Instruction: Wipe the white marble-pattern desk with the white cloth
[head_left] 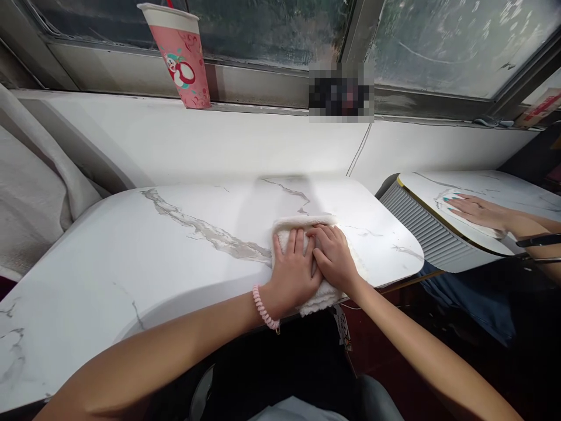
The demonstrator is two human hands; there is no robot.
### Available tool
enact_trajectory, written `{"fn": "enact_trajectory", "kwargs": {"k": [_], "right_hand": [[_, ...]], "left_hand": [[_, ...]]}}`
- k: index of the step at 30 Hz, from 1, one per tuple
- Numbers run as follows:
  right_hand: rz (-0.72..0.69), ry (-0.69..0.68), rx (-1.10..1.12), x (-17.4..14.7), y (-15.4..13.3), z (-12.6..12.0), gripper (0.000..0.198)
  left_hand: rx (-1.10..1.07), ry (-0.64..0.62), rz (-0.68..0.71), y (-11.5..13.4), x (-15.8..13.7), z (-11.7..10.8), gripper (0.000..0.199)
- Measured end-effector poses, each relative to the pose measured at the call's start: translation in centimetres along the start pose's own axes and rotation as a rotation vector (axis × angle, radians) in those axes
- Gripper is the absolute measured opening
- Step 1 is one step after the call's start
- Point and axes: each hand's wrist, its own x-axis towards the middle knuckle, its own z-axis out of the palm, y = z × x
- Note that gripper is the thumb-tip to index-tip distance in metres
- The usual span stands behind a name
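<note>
Cloth lies under the fingers, its far edge beyond their tips.

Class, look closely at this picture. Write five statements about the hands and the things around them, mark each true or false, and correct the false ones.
1. The wearer's left hand and right hand both rest on a white cloth. True.
2. The pink coiled band is on the right wrist. False: the pink coiled band is around the left wrist.
3. The pink cup stands on the ledge by the window. True.
4. The nearer tabletop is plain black. False: the nearer tabletop is white with grey-brown veins.
5. Another person's hand is over the second table, at the right of the picture. True.
</note>
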Motion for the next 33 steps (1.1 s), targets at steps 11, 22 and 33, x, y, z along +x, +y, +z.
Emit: {"fn": "enact_trajectory", "kwargs": {"k": [11,22,33], "right_hand": [[-0.035,-0.033,-0.01,3.9,-1.3,1.9,0.03],[0.02,0.014,-0.035,11.9,-0.6,5.3,0.028],[0.032,0.038,0.025,19.3,-0.1,8.7,0.023]], "left_hand": [[0.036,0.056,-0.022,-4.0,1.4,-0.1,0.06],[-0.03,0.017,-0.056,-10.2,7.6,-1.2,0.056],[-0.058,0.056,-0.089,-16.1,12.6,-1.6,0.056]]}}
